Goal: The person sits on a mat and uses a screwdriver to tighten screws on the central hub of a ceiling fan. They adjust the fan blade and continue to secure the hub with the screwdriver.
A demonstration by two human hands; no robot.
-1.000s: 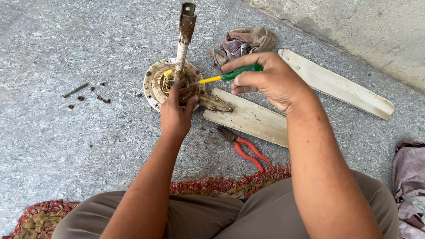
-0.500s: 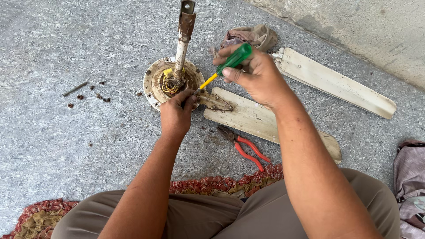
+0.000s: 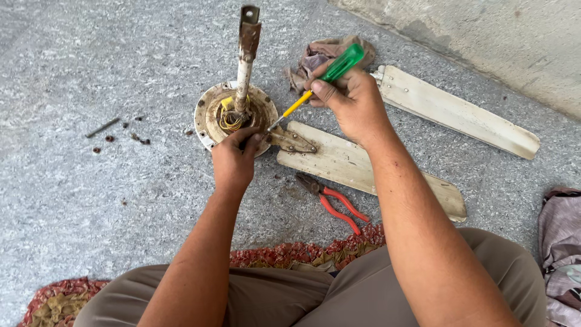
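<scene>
Red-handled pliers (image 3: 338,203) lie on the grey floor (image 3: 91,181) nearest the knees. Beyond, the left hand (image 3: 233,160) presses its fingers on the fan motor housing (image 3: 236,115); right hand (image 3: 351,100) fingers grip the green screwdriver (image 3: 321,82), tip at the housing rim. Blades (image 3: 363,169) alongside.

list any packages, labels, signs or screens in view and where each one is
None in view. On the speckled floor there are only the fan motor, two cream blades, red-handled pliers, a rag and loose screws.
</scene>
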